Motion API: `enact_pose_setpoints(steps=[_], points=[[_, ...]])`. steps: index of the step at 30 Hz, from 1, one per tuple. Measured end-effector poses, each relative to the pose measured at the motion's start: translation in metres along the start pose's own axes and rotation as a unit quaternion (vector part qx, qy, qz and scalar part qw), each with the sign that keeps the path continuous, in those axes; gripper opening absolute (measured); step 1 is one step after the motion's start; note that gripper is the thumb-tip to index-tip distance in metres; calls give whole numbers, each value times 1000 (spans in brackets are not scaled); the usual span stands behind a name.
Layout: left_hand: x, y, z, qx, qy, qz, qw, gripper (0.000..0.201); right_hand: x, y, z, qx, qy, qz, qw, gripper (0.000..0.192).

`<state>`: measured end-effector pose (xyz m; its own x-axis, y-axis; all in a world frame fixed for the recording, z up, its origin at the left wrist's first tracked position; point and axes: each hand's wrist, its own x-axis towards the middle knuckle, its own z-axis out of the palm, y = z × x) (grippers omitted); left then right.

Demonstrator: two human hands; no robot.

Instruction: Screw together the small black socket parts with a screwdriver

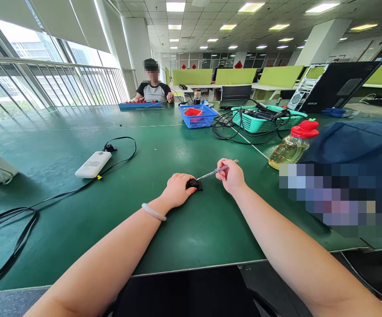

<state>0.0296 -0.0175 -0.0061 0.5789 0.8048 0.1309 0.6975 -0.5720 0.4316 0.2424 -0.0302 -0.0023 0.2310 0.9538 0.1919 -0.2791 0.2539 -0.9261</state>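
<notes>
My left hand [177, 189] rests on the green table [194, 229] and pins a small black part [194, 184] under its fingertips. A pale bangle circles that wrist. My right hand [232, 176] pinches a thin screwdriver [215, 171] with a clear handle. The shaft slants down to the left and its tip meets the black part. Both forearms reach in from the near edge.
A white power bank [93, 164] with a black cable lies to the left. A bottle [293, 147] with a red cap lies at right beside blue fabric. A blue basket [198, 116] and a teal basket [263, 119] with cables stand farther back. Another person sits at the far end.
</notes>
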Motion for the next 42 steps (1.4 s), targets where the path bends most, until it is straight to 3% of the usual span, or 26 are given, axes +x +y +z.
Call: enact_pose_setpoints(steps=[9, 16, 38, 42], points=[[0, 2, -1, 10, -3, -12, 1000, 33, -9, -5, 19, 14, -66, -9, 998, 26], [0, 1, 0, 4, -2, -4, 1000, 31, -5, -12, 8, -2, -22, -28, 999, 24], [0, 3, -2, 6, -9, -7, 1000, 33, -8, -3, 16, -36, -61, -17, 997, 22], [0, 2, -2, 4, -5, -5, 1000, 32, -7, -6, 13, -25, -45, -28, 998, 22]])
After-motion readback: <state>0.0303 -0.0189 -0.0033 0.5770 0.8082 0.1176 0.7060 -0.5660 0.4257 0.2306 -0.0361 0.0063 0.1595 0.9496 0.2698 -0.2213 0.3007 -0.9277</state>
